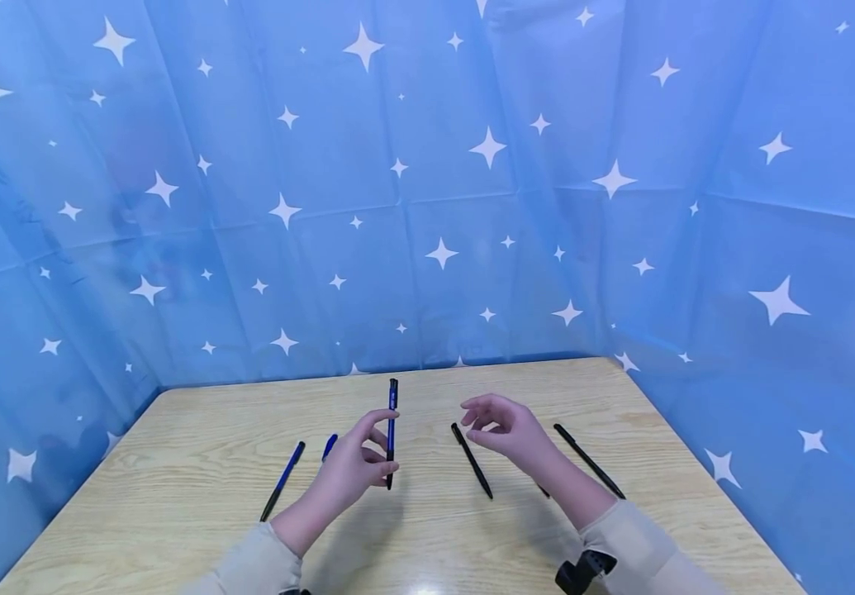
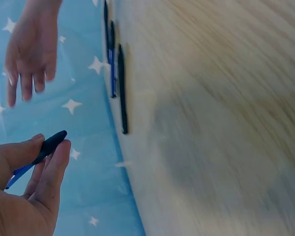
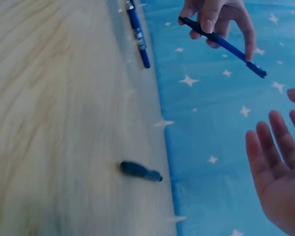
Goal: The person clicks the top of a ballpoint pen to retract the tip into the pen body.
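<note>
My left hand (image 1: 353, 463) pinches a blue pen (image 1: 391, 430) with a black grip between thumb and fingers. The pen stands nearly upright above the table in the head view; its black tip end shows beyond the fingertips in the left wrist view. Level with it on the right, my right hand (image 1: 509, 426) hovers with loosely bent fingers and nothing in them. A black pen (image 1: 473, 463) lies on the table just left of the right hand. In the right wrist view the right hand's fingers (image 3: 280, 142) spread apart from the held pen.
On the left of the wooden table (image 1: 204, 463) lie a blue-and-black pen (image 1: 282, 481) and another blue pen (image 1: 329, 446), partly behind the left hand. A long black pen (image 1: 589, 461) lies at the right. One more pen tip (image 1: 543, 492) shows beside the right forearm. A blue starry curtain (image 1: 412, 207) surrounds the table.
</note>
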A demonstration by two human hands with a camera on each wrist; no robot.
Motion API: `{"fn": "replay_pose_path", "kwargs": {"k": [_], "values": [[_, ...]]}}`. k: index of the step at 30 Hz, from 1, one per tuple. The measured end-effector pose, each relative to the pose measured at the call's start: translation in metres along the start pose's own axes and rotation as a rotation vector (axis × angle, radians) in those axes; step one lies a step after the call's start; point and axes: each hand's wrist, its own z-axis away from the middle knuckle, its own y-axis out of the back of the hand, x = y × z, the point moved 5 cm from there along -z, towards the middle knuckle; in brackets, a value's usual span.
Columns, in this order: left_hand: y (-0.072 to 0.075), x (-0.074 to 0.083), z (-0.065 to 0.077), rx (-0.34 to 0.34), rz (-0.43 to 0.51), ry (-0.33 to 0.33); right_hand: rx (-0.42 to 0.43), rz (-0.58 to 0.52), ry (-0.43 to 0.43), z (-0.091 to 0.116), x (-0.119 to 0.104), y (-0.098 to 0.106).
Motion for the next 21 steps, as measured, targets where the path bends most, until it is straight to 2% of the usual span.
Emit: {"fn": "replay_pose_path", "kwargs": {"k": [5,14,21], "values": [[0.009,-0.014,-0.003,-0.004,-0.058,0.004,-0.07,0.029,-0.014,0.007,0.007,0.002],[0.02,-0.038,-0.007,-0.035,-0.08,0.095,-0.171,0.08,-0.023,0.019,0.016,0.006],[0.025,-0.055,-0.009,-0.136,-0.116,0.153,-0.244,0.119,-0.027,0.028,0.022,0.007]]}}
